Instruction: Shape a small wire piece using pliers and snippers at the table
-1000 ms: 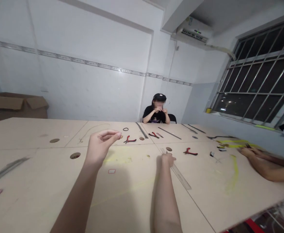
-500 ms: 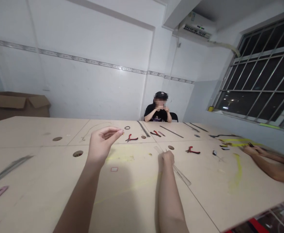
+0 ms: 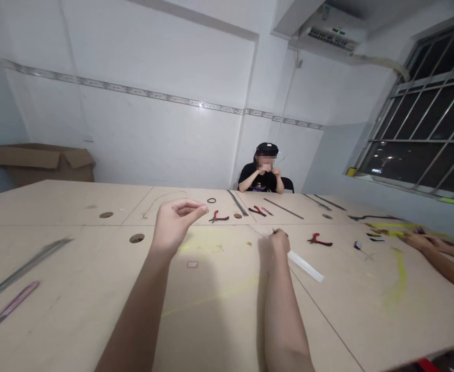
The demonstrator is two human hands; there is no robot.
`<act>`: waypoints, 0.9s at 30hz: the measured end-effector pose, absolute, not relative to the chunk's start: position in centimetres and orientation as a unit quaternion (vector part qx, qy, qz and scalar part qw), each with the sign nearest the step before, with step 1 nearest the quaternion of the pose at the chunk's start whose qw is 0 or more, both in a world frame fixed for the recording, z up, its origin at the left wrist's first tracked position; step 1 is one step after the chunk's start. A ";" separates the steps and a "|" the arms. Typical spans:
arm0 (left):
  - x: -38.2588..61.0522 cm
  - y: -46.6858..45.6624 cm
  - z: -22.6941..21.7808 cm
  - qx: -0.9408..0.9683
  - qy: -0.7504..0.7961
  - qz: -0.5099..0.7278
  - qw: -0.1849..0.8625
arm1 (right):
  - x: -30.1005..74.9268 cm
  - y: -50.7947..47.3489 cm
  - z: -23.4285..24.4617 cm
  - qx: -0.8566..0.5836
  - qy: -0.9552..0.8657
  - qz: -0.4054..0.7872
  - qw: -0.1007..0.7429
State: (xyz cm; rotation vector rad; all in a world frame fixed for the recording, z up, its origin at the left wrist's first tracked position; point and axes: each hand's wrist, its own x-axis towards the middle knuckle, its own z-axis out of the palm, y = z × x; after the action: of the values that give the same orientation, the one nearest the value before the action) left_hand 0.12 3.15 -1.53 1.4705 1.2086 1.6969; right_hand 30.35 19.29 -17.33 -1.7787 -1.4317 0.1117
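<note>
Head view: above the pale table (image 3: 227, 336), the left hand (image 3: 171, 223) has its thumb and forefinger pinched together on a small yellow piece (image 3: 207, 211), clear of the tabletop; the other fingers are curled in. The right hand (image 3: 280, 242) is at the ruler (image 3: 306, 266), its fingers closed in, with a thin dark tip (image 3: 273, 230) poking out beyond them; I cannot tell whether they grip the ruler too. Between the hands lie yellow bits (image 3: 249, 243) and a red-edged label (image 3: 192, 264). Red-handled pliers (image 3: 220, 217) lie just beyond the left hand; a second pair of pliers (image 3: 321, 240) lies to the right of the right hand.
</note>
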 end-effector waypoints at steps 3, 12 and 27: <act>0.2 3.1 -1.5 0.552 0.457 0.634 0.290 | 29.9 19.5 -14.3 -0.739 -0.519 0.074 0.424; 0.0 1.9 -0.6 0.544 0.487 0.630 0.265 | 24.7 10.3 -3.3 -0.387 -0.654 0.059 0.647; 0.9 0.2 0.2 0.562 0.450 0.627 0.296 | 21.3 4.9 -1.0 -0.430 -0.724 -0.062 0.536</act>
State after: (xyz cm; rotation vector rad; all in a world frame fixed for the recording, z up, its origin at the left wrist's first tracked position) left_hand 0.93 0.16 0.23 1.4956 1.1975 1.6672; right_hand 21.33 4.94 -1.01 -1.0241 -1.7241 -0.1475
